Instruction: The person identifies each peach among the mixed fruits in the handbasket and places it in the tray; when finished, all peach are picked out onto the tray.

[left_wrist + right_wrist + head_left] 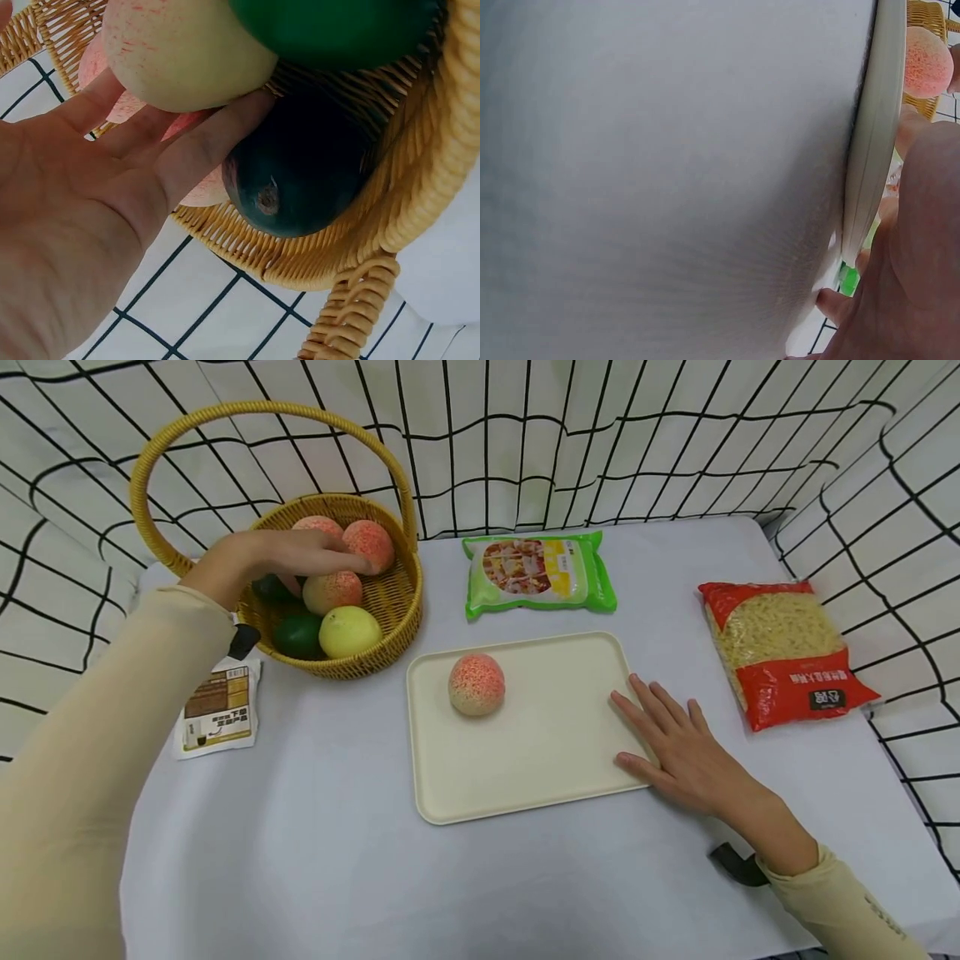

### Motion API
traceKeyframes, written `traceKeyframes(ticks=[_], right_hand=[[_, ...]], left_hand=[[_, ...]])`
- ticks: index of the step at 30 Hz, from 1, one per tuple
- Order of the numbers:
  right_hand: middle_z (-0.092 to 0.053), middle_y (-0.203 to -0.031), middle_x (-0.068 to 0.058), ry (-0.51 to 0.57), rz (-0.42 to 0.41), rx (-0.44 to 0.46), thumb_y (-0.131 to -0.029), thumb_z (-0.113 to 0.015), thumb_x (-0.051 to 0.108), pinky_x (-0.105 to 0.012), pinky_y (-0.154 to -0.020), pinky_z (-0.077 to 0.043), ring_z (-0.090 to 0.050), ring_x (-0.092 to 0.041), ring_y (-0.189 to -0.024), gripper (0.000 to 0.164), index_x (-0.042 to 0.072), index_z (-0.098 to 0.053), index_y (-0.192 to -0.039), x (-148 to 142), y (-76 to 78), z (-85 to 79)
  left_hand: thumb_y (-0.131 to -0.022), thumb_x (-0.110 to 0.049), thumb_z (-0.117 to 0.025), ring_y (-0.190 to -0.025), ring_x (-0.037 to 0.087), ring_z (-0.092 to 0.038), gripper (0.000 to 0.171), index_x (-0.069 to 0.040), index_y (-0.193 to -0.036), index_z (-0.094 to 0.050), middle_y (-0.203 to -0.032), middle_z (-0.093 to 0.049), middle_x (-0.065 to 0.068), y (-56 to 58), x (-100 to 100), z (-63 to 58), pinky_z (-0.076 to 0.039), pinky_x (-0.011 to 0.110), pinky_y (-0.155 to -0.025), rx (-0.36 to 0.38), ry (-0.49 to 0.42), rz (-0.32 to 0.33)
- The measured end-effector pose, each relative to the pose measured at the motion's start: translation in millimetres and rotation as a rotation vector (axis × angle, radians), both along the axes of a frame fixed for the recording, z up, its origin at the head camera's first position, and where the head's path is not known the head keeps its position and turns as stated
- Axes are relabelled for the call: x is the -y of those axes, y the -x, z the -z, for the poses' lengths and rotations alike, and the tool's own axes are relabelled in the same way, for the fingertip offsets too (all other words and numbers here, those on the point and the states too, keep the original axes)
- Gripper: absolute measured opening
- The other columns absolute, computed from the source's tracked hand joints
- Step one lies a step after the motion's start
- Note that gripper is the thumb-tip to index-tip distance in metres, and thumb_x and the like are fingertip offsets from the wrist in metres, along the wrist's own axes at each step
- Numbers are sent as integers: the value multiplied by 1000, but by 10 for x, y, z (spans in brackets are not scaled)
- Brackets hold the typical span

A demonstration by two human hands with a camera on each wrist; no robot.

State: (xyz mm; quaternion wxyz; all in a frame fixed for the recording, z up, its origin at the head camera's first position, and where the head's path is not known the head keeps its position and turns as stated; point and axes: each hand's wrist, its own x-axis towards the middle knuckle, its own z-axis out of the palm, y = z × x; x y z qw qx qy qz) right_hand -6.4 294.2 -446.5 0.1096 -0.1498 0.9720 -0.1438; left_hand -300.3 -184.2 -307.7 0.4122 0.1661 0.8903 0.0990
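In the head view my left hand reaches into the yellow wicker basket, its fingers extended over the peaches. One peach lies by the fingertips, another peach below the hand. A dark green fruit and a yellow-green round fruit sit near the basket's front. The left wrist view shows the fingers stretched between a pale peach and a dark fruit. My right hand lies spread on the right edge of a cream tray. A single peach rests on this tray.
Behind the tray lies a green food bag. A red bag of yellow pasta is at the right. One white-and-brown packet lies left, partly behind my sleeve. Black wire grid borders the table's back and sides.
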Motion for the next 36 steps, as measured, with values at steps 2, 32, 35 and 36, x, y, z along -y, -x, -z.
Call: traceKeyframes(ticks=[2,32,35,36], right_hand=[[-6,-182,-6,-1,-1,-2,-102,-63,51,-83,-120,-16,-17,-45,-163,86,32,-17,-172,1,0,0],[-7,-182,-8,-12,0,-20,-101,-64,51,-84,-120,-16,-18,-45,-163,86,32,-19,-171,40,-2,-20],[-7,-182,-8,-13,-2,-19,-101,-64,50,-84,-119,-16,-18,-45,-163,86,32,-20,-171,44,1,-18],[-7,-182,-8,-13,-2,-19,-101,-65,50,-84,-119,-16,-18,-45,-163,86,32,-20,-171,45,3,-16]], left_hand=[[-103,-74,-33,-148,52,-40,103,3,-168,-17,-169,-27,33,-5,2,2,-50,67,-109,-3,0,-17],[-97,-84,-37,-162,54,-11,124,0,-164,25,-176,19,27,-99,15,179,-32,74,-121,122,-61,-132],[-98,-79,-43,-155,49,-25,111,1,-164,-3,-172,-8,31,-111,36,191,-42,67,-115,68,-92,-140],[-98,-78,-45,-150,46,-30,103,0,-158,-14,-166,-18,30,-114,47,192,-45,62,-111,43,-105,-142]])
